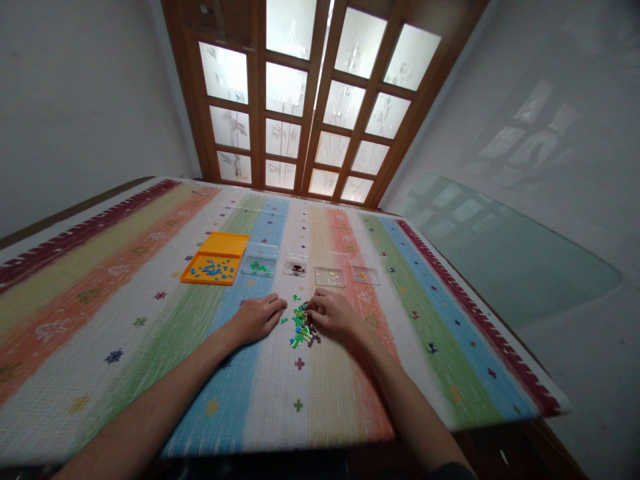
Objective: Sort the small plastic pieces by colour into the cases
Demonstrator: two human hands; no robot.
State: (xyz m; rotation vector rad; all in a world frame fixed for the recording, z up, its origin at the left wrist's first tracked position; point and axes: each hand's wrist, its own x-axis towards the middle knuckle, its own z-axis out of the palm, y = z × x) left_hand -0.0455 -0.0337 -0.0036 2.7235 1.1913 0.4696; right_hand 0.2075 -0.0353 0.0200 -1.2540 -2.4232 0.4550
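Note:
A small pile of toy building bricks, in green, dark brown, blue, yellow and cream, lies on the striped tablecloth between my hands. My right hand is at the pile's right edge, its thumb and fingers pinched together over dark brown bricks; what is between the fingertips is too small to make out. To the left of the pile, my left hand rests on the cloth, fingers loosely bent and thumb apart, with nothing visible in it. A few green bricks lie loose between the left hand and the pile.
Beyond my hands stands a row of containers: an orange box with blue bricks, then clear boxes with green bricks, dark brown bricks, cream bricks and yellow-orange bricks. The tablecloth reaches the table's near edge.

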